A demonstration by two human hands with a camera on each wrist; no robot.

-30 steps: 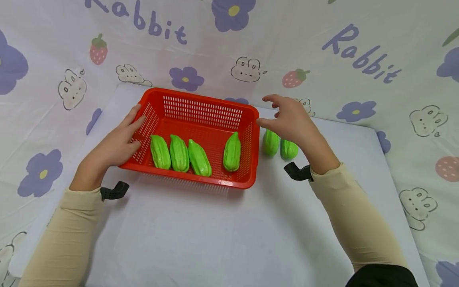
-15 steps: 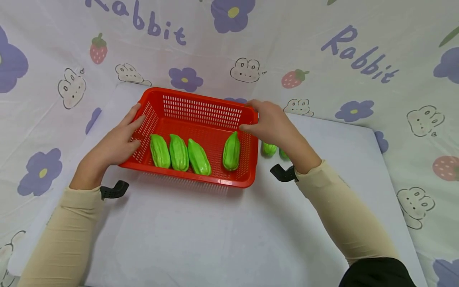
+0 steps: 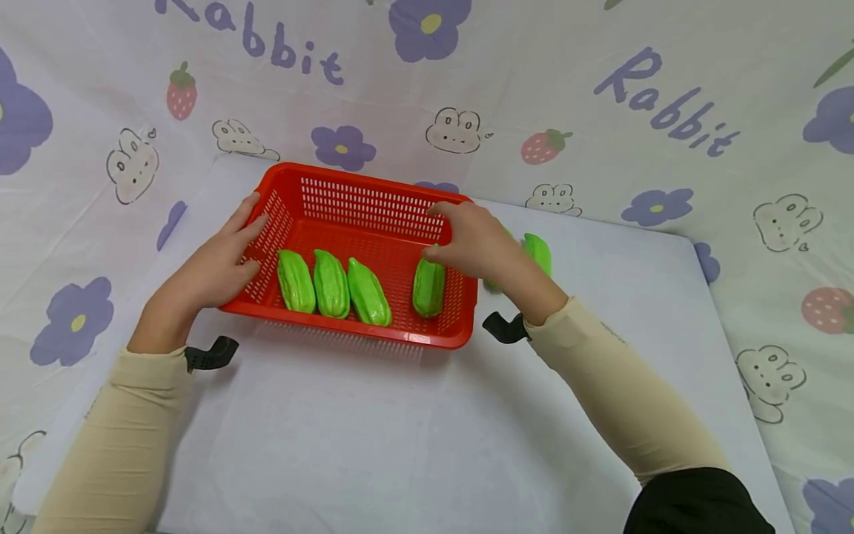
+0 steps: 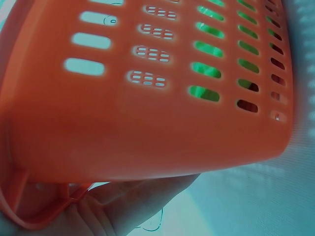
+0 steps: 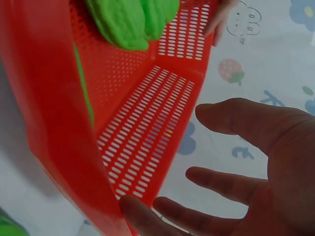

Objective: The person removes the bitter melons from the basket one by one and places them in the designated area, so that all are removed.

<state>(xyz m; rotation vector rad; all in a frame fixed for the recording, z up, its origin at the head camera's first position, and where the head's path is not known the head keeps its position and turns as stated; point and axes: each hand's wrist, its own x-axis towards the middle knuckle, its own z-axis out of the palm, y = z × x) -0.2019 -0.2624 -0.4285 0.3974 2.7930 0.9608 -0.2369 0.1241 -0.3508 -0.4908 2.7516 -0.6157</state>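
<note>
A red slotted basket [image 3: 373, 208] holds several green ridged gourds: three side by side at the left [image 3: 331, 284] and one apart at the right [image 3: 428, 291]. My left hand [image 3: 213, 267] rests with straight fingers against the basket's left wall [image 4: 147, 123], palm low beside it [image 4: 133, 206]. My right hand [image 3: 460, 237] hovers over the basket's right end, above the lone gourd, with its fingers spread and holding nothing [image 5: 256, 162]. Its thumb is close to that gourd; I cannot tell if it touches. Two more gourds [image 3: 537, 252] lie outside, partly hidden behind the right hand.
The basket stands on a white board [image 3: 400, 430], with bare board between it and me. A printed cloth [image 3: 600, 111] with flowers, rabbits and strawberries surrounds the board and rises behind it.
My right hand has moved left, from above the two outside gourds to over the basket's right end. The left hand and the basket have stayed put.
</note>
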